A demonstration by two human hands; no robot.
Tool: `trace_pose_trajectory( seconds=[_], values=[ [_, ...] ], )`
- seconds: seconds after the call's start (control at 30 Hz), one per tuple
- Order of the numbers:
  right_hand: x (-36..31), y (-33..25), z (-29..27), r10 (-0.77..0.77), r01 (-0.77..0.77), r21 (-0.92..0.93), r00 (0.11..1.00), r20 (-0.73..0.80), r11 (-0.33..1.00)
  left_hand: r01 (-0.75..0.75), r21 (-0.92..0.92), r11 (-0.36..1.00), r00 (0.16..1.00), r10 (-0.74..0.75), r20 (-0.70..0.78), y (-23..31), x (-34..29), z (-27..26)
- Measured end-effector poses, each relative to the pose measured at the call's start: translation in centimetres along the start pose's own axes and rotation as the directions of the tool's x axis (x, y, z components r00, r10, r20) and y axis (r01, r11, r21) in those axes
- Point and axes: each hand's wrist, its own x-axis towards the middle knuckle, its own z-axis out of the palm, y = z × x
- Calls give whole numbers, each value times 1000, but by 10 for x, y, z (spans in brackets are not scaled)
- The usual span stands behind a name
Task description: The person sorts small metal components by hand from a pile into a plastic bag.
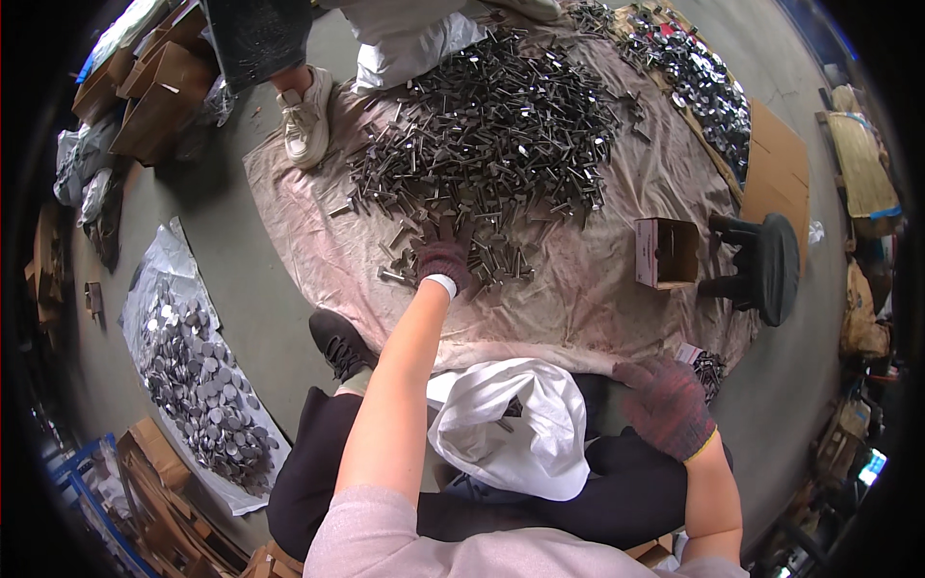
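My left hand, in a dark reddish knit glove, reaches forward onto the near edge of a heap of metal pieces. Its fingers are spread over some loose short T-shaped or bolt-like pieces, with no piece visibly gripped. My right hand, gloved alike, hovers by my right knee with its fingers stretched toward the left and nothing seen in them. Between my legs a white woven sack stands with its mouth open. A few metal pieces show inside it; the rest of its contents is hidden.
A stained cloth lies under the heap. To the right are a small open carton, a dark stool and shiny metal parts. Round discs lie on a left-hand sheet. Another person's shoe stands at the cloth's far edge.
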Motion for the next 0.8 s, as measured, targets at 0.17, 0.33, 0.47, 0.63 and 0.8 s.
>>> trace_pose_trajectory(
  seconds=[0.17, 0.33, 0.47, 0.63, 0.8],
  values=[
    [2, 5, 1, -32, 32, 6, 999, -1, 999, -80, -69, 994, 996, 77, -49, 5, 9, -6],
    [3, 4, 1, -45, 45, -13, 999, -25, 999, -59, -67, 996, 991, 50, -126, 7, 18, 12],
    [3, -3, 3, -68, 68, 4, 998, 19, 998, -82, -32, 996, 980, 75, -183, -18, 35, 36],
    [0, 1, 4, -88, 89, -28, 996, 27, 996, -101, -265, 959, 989, 68, -133, -11, 34, 25],
    [-4, -1, 1, -117, 118, 11, 992, -54, 993, 107, -993, -41, 988, -105, 111, -3, 27, 0]
  ],
)
